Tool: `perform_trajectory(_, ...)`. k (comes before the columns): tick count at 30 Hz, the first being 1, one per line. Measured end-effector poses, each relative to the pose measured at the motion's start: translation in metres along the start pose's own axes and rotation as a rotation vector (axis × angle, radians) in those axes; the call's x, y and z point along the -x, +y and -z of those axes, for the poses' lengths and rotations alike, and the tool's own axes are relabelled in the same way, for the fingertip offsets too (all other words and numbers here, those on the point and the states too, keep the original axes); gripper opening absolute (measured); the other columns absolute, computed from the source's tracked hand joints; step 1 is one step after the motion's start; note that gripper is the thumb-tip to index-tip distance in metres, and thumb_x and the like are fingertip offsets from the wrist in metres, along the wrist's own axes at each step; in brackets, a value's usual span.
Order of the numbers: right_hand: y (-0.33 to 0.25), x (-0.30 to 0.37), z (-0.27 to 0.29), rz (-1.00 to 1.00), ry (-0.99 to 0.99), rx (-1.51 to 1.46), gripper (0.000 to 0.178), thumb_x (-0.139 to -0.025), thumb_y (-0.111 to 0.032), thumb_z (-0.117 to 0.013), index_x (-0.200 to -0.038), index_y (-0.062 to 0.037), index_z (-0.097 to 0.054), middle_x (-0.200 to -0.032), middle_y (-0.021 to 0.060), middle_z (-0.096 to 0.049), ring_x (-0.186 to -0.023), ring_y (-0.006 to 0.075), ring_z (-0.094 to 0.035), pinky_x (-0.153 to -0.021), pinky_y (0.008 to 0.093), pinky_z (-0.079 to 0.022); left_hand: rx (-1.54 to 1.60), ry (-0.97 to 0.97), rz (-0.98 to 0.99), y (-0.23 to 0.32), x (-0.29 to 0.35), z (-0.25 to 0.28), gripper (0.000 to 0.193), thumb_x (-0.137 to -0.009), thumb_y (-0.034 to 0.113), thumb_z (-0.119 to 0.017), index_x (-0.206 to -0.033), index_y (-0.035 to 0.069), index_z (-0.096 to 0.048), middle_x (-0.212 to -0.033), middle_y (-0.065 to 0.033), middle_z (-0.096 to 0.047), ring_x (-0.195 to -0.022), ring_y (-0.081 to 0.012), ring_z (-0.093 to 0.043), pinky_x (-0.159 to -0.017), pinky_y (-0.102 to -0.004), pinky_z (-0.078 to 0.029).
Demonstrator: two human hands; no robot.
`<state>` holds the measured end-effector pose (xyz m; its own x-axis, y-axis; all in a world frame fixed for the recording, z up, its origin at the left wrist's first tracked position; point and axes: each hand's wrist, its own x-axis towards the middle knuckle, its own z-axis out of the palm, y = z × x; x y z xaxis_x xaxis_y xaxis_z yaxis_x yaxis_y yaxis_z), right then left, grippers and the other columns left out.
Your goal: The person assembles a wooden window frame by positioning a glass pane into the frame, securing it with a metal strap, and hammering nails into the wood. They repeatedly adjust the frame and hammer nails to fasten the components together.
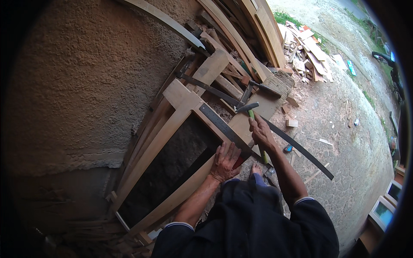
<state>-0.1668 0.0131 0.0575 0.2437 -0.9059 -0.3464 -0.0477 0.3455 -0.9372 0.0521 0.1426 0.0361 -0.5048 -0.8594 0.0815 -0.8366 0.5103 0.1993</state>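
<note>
A hammer with a dark metal head and a green handle is in my right hand, fingers wrapped round the handle. Its head is close to the long black bar of a bar clamp. My left hand lies flat, fingers stretched, on the near corner of a wooden frame. Beside those fingers, a dark metal square with ruler markings lies along the frame's end rail. Something red shows by the left hand, partly covered by it. A wide board sits beneath the clamp and hammer.
A rough wall rises at the left. Long curved timbers and offcuts crowd the far side. A scrap wood pile lies far right on the ground. A bare foot is below, near a small blue-and-black object.
</note>
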Motion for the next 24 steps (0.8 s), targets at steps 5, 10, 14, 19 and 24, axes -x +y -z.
perform_trajectory(5, -0.017, -0.064, -0.026, 0.064, -0.053, 0.012, 0.053, -0.103, -0.039, -0.048, -0.152, -0.0185, -0.041, -0.082, 0.0032, -0.058, -0.052, 0.0108, -0.052, -0.043, 0.0266, -0.044, 0.01, 0.008, 0.001, 0.0, -0.001, 0.001, 0.071, -0.092, 0.059, -0.055, -0.145, 0.012, -0.054, -0.16, -0.021, -0.034, -0.145, -0.0521, -0.026, -0.116, -0.0608, -0.026)
perform_trajectory(10, -0.02, -0.104, -0.039, 0.065, -0.177, 0.402, 0.051, -0.102, -0.029, -0.049, -0.15, -0.0139, -0.041, -0.083, 0.0157, -0.065, -0.065, 0.0172, -0.065, -0.05, 0.0347, -0.053, 0.041, 0.027, 0.004, 0.0, -0.002, 0.002, 0.07, -0.092, 0.059, -0.055, -0.145, 0.012, -0.054, -0.155, -0.0226, -0.04, -0.145, -0.0523, -0.026, -0.117, -0.0604, -0.026)
perform_trajectory(14, -0.01, -0.112, -0.052, 0.258, 0.025, 0.403, 0.049, -0.102, -0.028, -0.048, -0.149, -0.014, -0.043, -0.087, 0.0121, -0.064, -0.064, 0.0151, -0.063, -0.053, 0.0343, -0.053, 0.054, 0.03, 0.01, 0.0, -0.001, 0.002, 0.071, -0.092, 0.059, -0.054, -0.145, 0.012, -0.053, -0.155, -0.0229, -0.04, -0.145, -0.0522, -0.027, -0.117, -0.0601, -0.025)
perform_trajectory(19, -0.015, -0.098, -0.054, -0.026, -0.267, 0.03, 0.052, -0.104, -0.029, -0.047, -0.154, -0.0203, -0.038, -0.075, -0.0005, -0.051, -0.052, 0.0089, -0.046, -0.046, 0.0284, -0.044, 0.039, 0.007, 0.015, 0.001, -0.001, 0.003, 0.07, -0.092, 0.06, -0.053, -0.144, 0.012, -0.054, -0.156, -0.0224, -0.039, -0.145, -0.0515, -0.028, -0.117, -0.0599, -0.025)
perform_trajectory(24, -0.034, -0.096, -0.056, 0.03, -0.186, 0.223, 0.054, -0.104, -0.029, -0.046, -0.156, -0.0192, -0.038, -0.071, 0.0045, -0.053, -0.051, 0.0121, -0.053, -0.044, 0.0315, -0.049, 0.075, 0.051, 0.019, 0.001, -0.001, 0.003, 0.069, -0.093, 0.06, -0.052, -0.143, 0.012, -0.055, -0.155, -0.0216, -0.041, -0.145, -0.0508, -0.028, -0.117, -0.0604, -0.025)
